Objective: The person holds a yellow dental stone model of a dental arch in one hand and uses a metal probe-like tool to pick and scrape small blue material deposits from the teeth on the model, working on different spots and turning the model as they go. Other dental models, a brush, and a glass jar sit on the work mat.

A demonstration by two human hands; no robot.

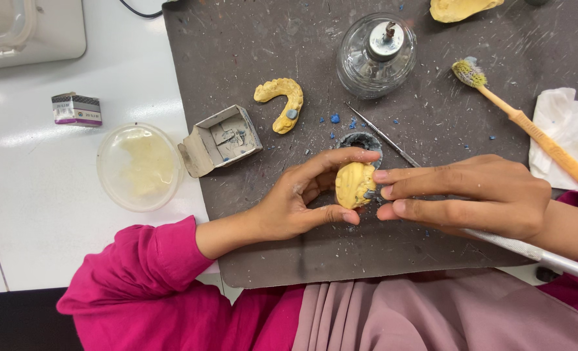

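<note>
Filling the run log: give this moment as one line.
left hand: grips yellow dental cast | right hand: fingertips on cast | metal tool: under right hand | grey mat

I count three yellow dental casts: one in the hands (356, 185), one arch (281, 103) left of the glass burner (376, 55), one (461, 8) right of it. Also one toothbrush (519, 120), one open box (220, 140), one round dish (139, 167).
</note>
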